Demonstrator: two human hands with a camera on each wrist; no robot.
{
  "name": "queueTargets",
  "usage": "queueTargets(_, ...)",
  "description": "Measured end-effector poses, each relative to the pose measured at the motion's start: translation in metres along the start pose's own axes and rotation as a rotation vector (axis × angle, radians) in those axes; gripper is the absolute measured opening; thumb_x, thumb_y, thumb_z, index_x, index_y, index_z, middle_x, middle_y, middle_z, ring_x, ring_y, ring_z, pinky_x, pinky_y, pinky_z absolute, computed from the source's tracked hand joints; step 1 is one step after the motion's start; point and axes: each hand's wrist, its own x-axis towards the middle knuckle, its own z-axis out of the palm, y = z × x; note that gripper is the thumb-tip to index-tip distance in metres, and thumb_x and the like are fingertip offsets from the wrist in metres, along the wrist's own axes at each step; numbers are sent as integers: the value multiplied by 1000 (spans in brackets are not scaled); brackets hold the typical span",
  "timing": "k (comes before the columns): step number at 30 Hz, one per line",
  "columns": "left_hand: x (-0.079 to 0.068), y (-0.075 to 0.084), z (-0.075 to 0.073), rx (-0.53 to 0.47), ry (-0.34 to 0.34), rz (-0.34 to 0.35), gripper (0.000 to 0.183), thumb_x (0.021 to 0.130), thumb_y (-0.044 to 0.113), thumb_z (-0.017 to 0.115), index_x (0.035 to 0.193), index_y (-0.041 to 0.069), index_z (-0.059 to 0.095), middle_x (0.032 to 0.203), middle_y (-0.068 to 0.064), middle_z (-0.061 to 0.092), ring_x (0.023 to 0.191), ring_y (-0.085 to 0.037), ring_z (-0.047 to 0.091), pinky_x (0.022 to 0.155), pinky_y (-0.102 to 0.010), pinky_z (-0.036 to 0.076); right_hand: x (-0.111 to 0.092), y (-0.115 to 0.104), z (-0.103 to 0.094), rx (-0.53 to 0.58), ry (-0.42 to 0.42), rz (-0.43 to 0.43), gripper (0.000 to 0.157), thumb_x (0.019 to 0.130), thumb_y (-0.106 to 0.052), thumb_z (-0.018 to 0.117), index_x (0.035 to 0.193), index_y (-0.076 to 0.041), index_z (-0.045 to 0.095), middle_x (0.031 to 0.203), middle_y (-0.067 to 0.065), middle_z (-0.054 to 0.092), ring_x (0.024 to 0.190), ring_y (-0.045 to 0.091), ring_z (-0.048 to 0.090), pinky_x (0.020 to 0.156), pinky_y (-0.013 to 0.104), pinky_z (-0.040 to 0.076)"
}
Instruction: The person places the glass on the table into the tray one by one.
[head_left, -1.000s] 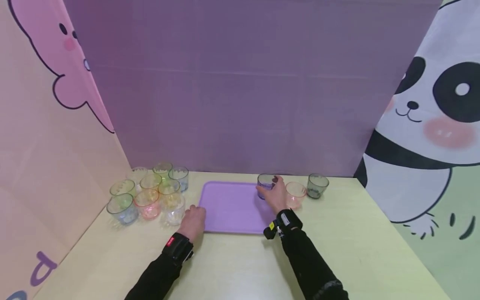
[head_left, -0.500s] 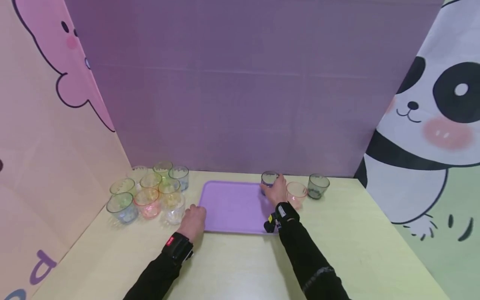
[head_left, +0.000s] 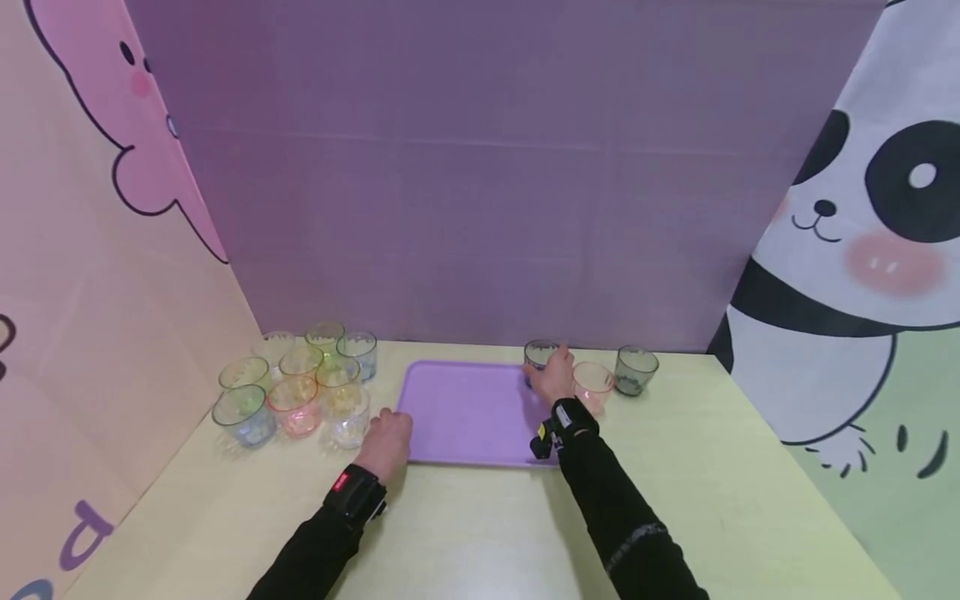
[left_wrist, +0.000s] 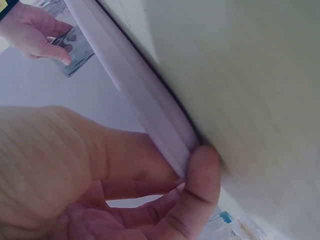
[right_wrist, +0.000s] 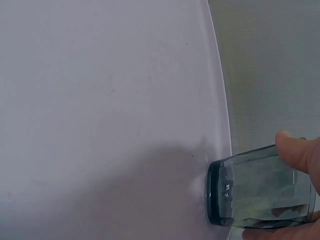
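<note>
My left hand (head_left: 386, 442) pinches the near left corner of a purple tray (head_left: 465, 417). In the left wrist view its thumb and fingers close over the tray's raised rim (left_wrist: 135, 95). At the tray's far right corner my right hand (head_left: 553, 377) grips a dark, bluish-grey clear glass (head_left: 538, 353) around its sides. The right wrist view has the base of this glass (right_wrist: 260, 190) at the tray's edge, with the thumb on one side and fingers on the other. Part of the glass is hidden behind the hand in the head view.
Just right of my right hand stands a pink clear glass (head_left: 592, 383), with a dark grey glass (head_left: 635, 372) beyond it. Several coloured glasses (head_left: 296, 408) cluster left of the tray. A purple backdrop (head_left: 480, 208) rises behind the pale table (head_left: 465, 533).
My right hand has shifted slightly right and away from me with the dark glass, mostly in the first half second. My left hand has stayed at the tray corner.
</note>
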Motion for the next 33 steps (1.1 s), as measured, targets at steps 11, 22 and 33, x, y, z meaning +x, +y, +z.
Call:
queueTargets(11,-1,2,0,-17,-26,-12,11,72,-11,54,79,-6,61,77,-21,53,67,-31,51,58,-42,47,-2,1,2,-16,44,-32,87,78,-27,69,137,11,18,133,33,32,122,44,38,105,47,32)
queueTargets(22,-1,2,0,-17,-14,-6,10,72,-11,55,78,-6,61,76,-20,52,66,-31,50,57,-42,48,-3,-6,-2,7,83,-132,92,74,-26,74,140,7,19,139,30,27,127,41,33,107,46,30)
queueTargets(33,-1,1,0,0,-14,-6,10,73,-10,55,80,-6,61,76,-21,52,66,-31,51,57,-42,48,-3,-16,-10,54,106,-173,78,82,-32,65,140,3,27,142,23,31,130,36,33,109,44,28)
